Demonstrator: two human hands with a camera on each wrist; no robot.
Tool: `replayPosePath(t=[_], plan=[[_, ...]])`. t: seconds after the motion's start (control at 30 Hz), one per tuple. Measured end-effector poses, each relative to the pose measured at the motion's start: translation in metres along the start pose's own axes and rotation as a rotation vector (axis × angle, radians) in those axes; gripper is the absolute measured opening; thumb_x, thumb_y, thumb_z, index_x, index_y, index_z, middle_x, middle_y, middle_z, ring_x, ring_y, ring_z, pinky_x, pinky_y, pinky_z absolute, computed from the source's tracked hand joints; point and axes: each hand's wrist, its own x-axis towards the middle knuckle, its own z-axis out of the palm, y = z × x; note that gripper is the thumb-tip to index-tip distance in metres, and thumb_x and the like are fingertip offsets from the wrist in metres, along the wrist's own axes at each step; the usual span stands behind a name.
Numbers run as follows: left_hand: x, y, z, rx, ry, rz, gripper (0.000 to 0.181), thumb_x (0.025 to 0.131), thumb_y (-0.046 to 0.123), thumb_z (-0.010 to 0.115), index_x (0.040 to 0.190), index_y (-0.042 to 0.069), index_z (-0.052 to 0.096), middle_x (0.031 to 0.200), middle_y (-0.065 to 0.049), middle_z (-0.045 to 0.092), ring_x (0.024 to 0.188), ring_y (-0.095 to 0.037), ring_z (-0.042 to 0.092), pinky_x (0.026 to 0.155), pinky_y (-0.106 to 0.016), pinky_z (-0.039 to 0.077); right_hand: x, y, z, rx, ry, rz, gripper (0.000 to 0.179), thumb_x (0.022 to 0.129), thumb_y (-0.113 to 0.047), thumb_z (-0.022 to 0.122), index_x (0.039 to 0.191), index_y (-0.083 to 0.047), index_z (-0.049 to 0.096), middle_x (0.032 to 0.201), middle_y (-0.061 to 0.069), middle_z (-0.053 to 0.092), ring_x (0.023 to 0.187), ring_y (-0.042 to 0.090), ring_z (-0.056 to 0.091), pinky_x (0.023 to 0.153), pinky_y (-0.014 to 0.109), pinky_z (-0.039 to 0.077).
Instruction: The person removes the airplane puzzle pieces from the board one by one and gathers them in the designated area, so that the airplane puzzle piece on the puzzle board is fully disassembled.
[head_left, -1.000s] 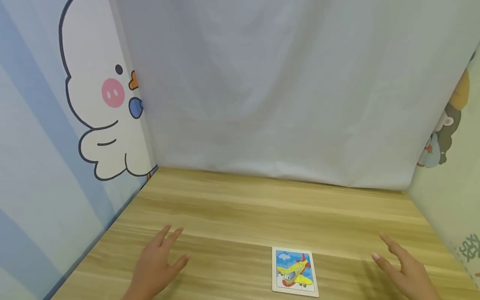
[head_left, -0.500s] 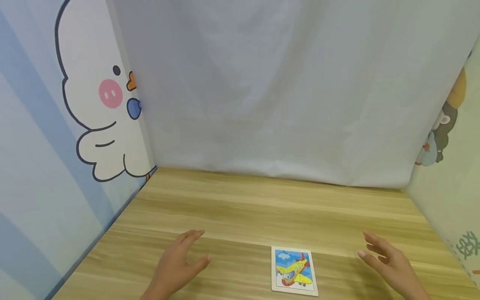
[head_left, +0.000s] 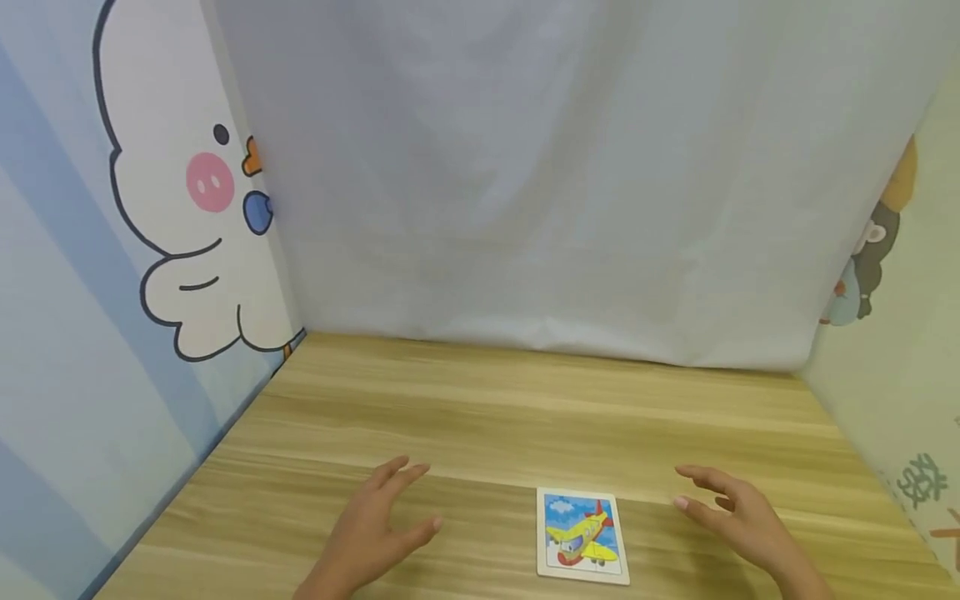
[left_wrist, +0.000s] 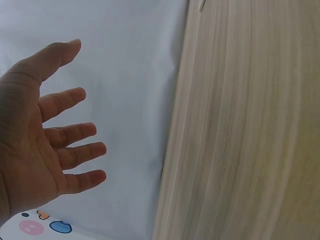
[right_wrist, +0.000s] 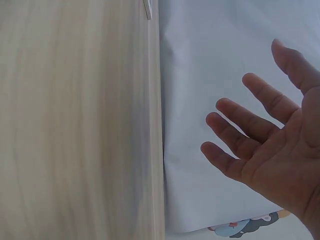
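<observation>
A small jigsaw puzzle (head_left: 582, 536) with a white frame lies flat on the wooden table, its picture a yellow and red airplane on blue sky. To its left, over the table, is my left hand (head_left: 375, 533), fingers spread and nothing in it. My right hand (head_left: 738, 521) hovers to the puzzle's right, fingers loosely bent and holding nothing. Each wrist view shows its palm bare: the left hand (left_wrist: 50, 130) with fingers apart, the right hand (right_wrist: 270, 130) likewise. Only a sliver of the puzzle's edge (right_wrist: 148, 9) shows at the top of the right wrist view.
The wood-grain table (head_left: 480, 417) runs back to a hanging grey-white sheet (head_left: 525, 183). On the left stands a blue and white wall (head_left: 67, 333) with a cartoon duck, and on the right a pale green wall (head_left: 900, 367) with a cartoon figure.
Both hands have moved inward toward the puzzle, the left going right and the right going left. The puzzle stays on the table; the head view has shifted slightly.
</observation>
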Motion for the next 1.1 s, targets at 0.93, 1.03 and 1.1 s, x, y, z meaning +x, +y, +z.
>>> replayPosePath(t=[0.93,1.03,1.1], plan=[[0.002,0.026,0.022,-0.078,-0.085,0.158,0.061,0.078,0.043,0.072,0.128,0.013,0.055,0.137,-0.015,0.042,0.118,-0.040,0.044,0.085,-0.061,0.040,0.027,-0.020,0.029,0.077,-0.071,-0.145,0.046,0.081,-0.020,0.073,0.123,-0.007,0.058,0.133,0.022,0.046,0.119,0.045,0.041,0.088,0.065,0.035],[0.004,0.029,0.030,-0.059,-0.106,0.172,0.060,0.078,0.042,0.072,0.128,0.014,0.055,0.137,-0.015,0.043,0.118,-0.039,0.044,0.086,-0.060,0.039,0.028,-0.020,0.034,0.100,-0.097,-0.131,0.046,0.081,-0.022,0.073,0.123,-0.009,0.059,0.133,0.021,0.046,0.120,0.044,0.041,0.088,0.065,0.034],[0.005,0.032,0.035,-0.054,-0.139,0.169,0.062,0.077,0.044,0.071,0.130,0.015,0.054,0.138,-0.014,0.042,0.119,-0.037,0.043,0.087,-0.059,0.039,0.028,-0.020,0.037,0.104,-0.114,-0.118,0.045,0.082,-0.023,0.073,0.123,-0.009,0.059,0.132,0.022,0.046,0.119,0.045,0.041,0.088,0.066,0.034]])
